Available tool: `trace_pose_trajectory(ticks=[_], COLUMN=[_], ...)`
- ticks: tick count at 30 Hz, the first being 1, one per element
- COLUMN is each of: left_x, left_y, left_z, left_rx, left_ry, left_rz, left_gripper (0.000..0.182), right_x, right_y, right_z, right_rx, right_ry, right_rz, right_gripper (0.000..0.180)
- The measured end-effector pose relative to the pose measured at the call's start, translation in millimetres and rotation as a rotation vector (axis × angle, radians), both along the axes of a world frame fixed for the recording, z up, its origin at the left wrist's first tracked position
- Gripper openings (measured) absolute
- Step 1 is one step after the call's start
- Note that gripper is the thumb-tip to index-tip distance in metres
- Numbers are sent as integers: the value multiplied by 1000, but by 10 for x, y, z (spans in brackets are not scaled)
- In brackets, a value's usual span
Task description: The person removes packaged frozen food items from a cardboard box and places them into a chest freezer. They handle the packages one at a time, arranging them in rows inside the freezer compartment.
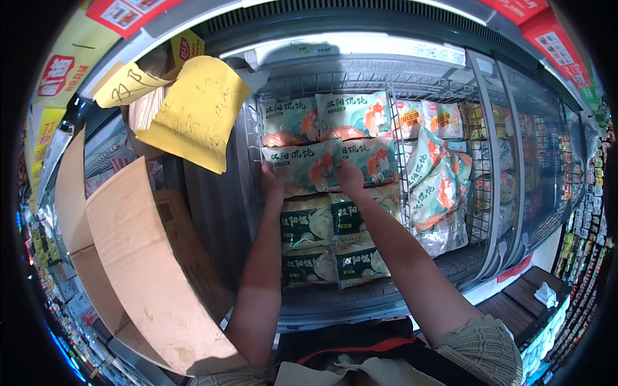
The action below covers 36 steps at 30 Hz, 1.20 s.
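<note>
My left hand (273,183) grips the left edge of a pale green plastic food bag (305,170) printed with an orange goldfish. My right hand (351,177) holds the same bag by its right edge. The bag lies in a wire basket compartment inside a chest freezer, partly overlapping a matching bag (374,161) to its right. Two more goldfish bags (355,116) lie behind it. Nearer to me, dark green and cream bags (309,268) are laid in rows, partly hidden by my right forearm.
A wire divider (399,159) separates the right compartment, where more goldfish bags (439,193) lean in a pile. A sliding glass lid (540,159) covers the freezer's right side. An open cardboard box (145,270) stands at left, below a yellow cardboard piece (198,111) bearing handwriting.
</note>
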<state>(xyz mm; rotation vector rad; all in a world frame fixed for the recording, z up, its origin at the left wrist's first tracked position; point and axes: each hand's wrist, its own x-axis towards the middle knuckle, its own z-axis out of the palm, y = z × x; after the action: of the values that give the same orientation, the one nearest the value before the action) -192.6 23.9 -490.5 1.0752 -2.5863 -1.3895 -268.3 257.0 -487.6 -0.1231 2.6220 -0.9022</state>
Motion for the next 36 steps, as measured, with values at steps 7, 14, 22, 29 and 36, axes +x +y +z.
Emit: trace_pose_trajectory(ticks=[7,14,22,29,36], left_x=[65,96,96,105,30], left_y=[217,600,498,429,1132], left_z=[152,368,112,31,1256], left_rx=[-248,-805,-758,-779,-574], left_ry=[-113,33,31,52,160], left_rz=[-34,-243,-423,-464,-146], left_gripper=[72,67,59,64,68], right_x=[40,232,298,309,506], right_y=[42,-297,-456,-458,-207], right_z=[-9,423,206,147,814], right_rx=[52,135,199,164,-105], right_ry=[-33,467,294,339,477], right_rz=[-1,20,335,323,65], right_gripper=[21,58,81,83,72])
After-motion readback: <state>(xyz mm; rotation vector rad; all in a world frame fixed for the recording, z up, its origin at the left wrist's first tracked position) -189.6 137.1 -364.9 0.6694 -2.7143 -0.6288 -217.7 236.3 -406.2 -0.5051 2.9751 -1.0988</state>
